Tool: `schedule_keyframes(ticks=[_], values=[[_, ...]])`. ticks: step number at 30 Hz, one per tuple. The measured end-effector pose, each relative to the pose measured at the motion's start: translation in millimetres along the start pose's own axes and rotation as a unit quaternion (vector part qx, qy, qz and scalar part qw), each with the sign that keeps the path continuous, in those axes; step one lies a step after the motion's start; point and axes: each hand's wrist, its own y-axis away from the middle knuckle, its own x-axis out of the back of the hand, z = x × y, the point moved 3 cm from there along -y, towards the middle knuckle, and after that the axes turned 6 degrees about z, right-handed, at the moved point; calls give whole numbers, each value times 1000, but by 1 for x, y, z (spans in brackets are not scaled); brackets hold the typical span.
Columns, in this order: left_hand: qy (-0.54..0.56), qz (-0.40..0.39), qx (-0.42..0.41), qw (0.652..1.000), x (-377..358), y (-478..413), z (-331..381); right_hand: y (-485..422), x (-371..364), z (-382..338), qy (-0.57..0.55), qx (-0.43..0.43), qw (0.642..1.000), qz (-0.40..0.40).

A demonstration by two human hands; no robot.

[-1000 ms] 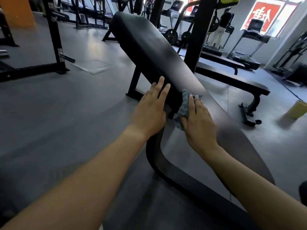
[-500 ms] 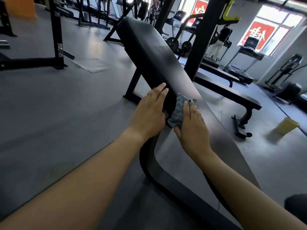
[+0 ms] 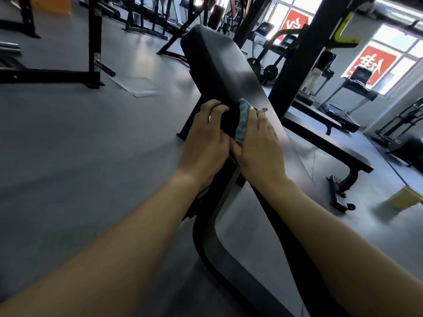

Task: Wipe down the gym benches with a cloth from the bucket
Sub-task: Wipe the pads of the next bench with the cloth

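One padded surface (image 3: pixel 219 65) is under the cloth at this moment, and it looks only partly done. The right hand (image 3: pixel 258 143) lies on its top with fingers laid nearly flat, pressing a bluish patterned cloth (image 3: pixel 242 120) into the padding. The cloth bunches out along the thumb side of that hand and wraps onto the side edge. The left hand (image 3: pixel 203 143) sits just beside it, the two thumbs almost touching. Its fingers are curled over the side edge of the padding and grip it, which I read as a steadying hold.

Both hands are about midway along the slanted pad. The stretch beyond the fingertips, up to the rounded far end, shows a dull sheen, but nothing there tells wiped from unwiped. The same goes for the stretch running back under the right forearm.

Fetching the cloth is plainly done, since it is in use. What I take to be the yellow bucket (image 3: pixel 405 199) stands on the floor well off to the right of the right hand. Between it and the hands sits a flat bench (image 3: pixel 338 147) with no cloth or hand on it. By my reckoning that one is left to do, along with whatever length and sides of this pad are unwiped. The job seems early to middling.
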Motion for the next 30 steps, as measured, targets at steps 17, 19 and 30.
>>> schedule_keyframes(ticks=[17,19,30], values=[[7,29,-15,999,-2,-29,-28,-33,-2,-16,31,121,992,-5],[0,39,-21,999,3,-34,-30,-41,-5,-18,13,117,993,-14],[13,27,-2,1000,4,-37,-34,30,7,19,-4,107,993,-54]])
